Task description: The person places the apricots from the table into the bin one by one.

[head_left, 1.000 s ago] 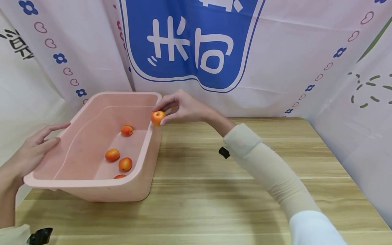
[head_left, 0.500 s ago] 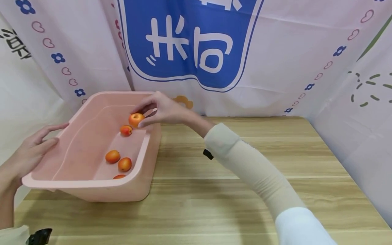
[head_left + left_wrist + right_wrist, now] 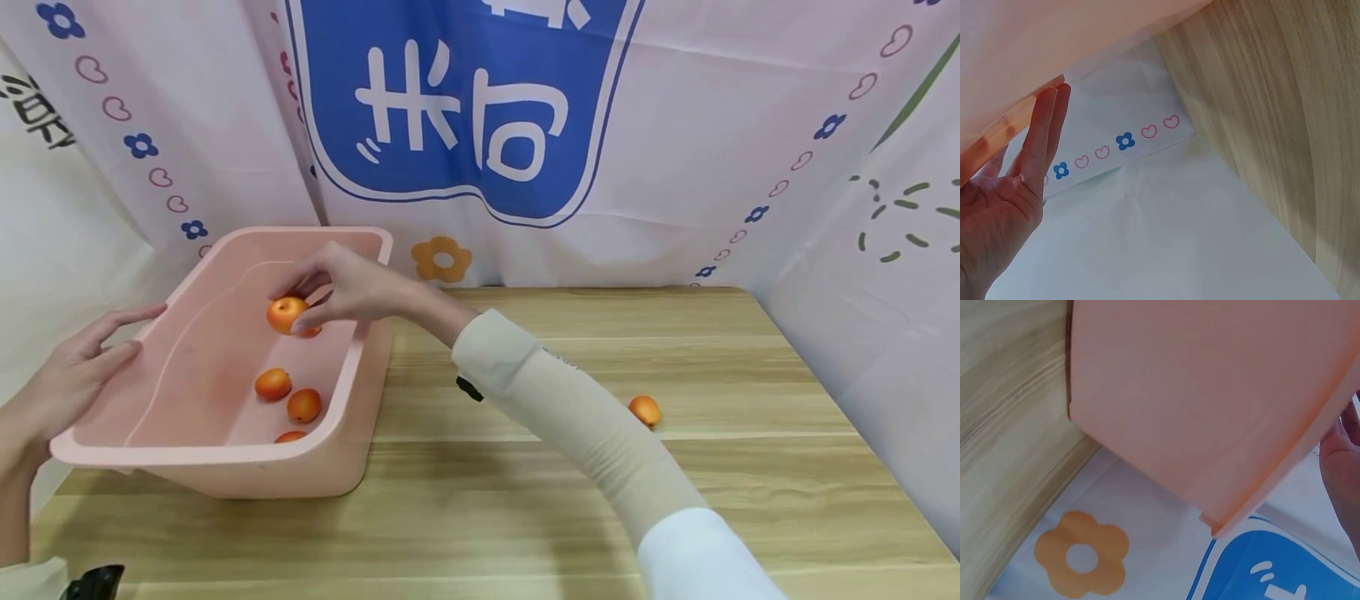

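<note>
In the head view my right hand (image 3: 341,279) pinches a small round orange-red fruit (image 3: 283,314) with a dimple on top, over the inside of the pink plastic tub (image 3: 352,379). Only part of that hand (image 3: 1341,456) shows at the edge of the right wrist view, its fruit hidden behind the tub wall. My left hand (image 3: 71,375) holds the tub's left rim, thumb on top; in the left wrist view its fingers lie straight along the outside. Several similar fruits (image 3: 273,384) lie on the tub floor, one partly hidden behind the right hand.
Another orange fruit (image 3: 644,410) lies on the wooden table (image 3: 480,517), right of the tub beside my right forearm. A printed white cloth (image 3: 660,167) hangs behind the table and at both sides. The tub's near-right wall stands between the fruits inside and the table.
My right hand has carried the pinched fruit leftward across the tub's right rim and over its inside. A fruit on the table has come into sight beside the forearm. The left hand stays put.
</note>
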`<state>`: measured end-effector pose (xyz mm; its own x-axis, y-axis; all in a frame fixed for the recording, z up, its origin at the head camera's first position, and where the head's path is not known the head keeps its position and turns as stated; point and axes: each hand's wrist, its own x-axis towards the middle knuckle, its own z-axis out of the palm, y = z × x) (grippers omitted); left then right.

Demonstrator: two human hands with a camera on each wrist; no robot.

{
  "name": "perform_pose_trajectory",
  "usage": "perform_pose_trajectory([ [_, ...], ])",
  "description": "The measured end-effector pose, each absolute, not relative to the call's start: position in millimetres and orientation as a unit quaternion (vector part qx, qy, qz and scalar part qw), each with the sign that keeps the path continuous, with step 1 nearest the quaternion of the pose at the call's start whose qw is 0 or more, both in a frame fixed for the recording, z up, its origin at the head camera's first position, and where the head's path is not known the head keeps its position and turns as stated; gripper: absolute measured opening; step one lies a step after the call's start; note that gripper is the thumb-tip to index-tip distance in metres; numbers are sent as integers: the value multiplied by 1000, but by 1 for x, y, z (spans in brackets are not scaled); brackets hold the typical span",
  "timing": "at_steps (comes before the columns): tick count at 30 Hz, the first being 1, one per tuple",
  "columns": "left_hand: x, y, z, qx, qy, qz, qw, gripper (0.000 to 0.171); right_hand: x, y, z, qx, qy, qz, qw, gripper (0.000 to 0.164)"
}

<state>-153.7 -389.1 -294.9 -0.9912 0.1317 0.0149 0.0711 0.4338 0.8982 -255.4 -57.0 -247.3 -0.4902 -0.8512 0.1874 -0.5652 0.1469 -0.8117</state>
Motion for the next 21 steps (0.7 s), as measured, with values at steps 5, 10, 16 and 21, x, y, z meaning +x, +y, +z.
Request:
perform_pose_trajectory([
  [5,-153,-390,-294,63,842,535,28,47,-255,-74,-245,-474,753,-421,179,43],
  [10,-152,-389,-293,54,847,528,36,46,-255,-91,-244,-477,760,-400,189,41],
  [16,-152,-390,-294,49,847,528,40,46,-256,-107,-248,-468,770,-388,195,41],
  [21,-152,-391,-295,55,841,538,31,47,-258,-115,-251,-468,773,-379,200,40],
])
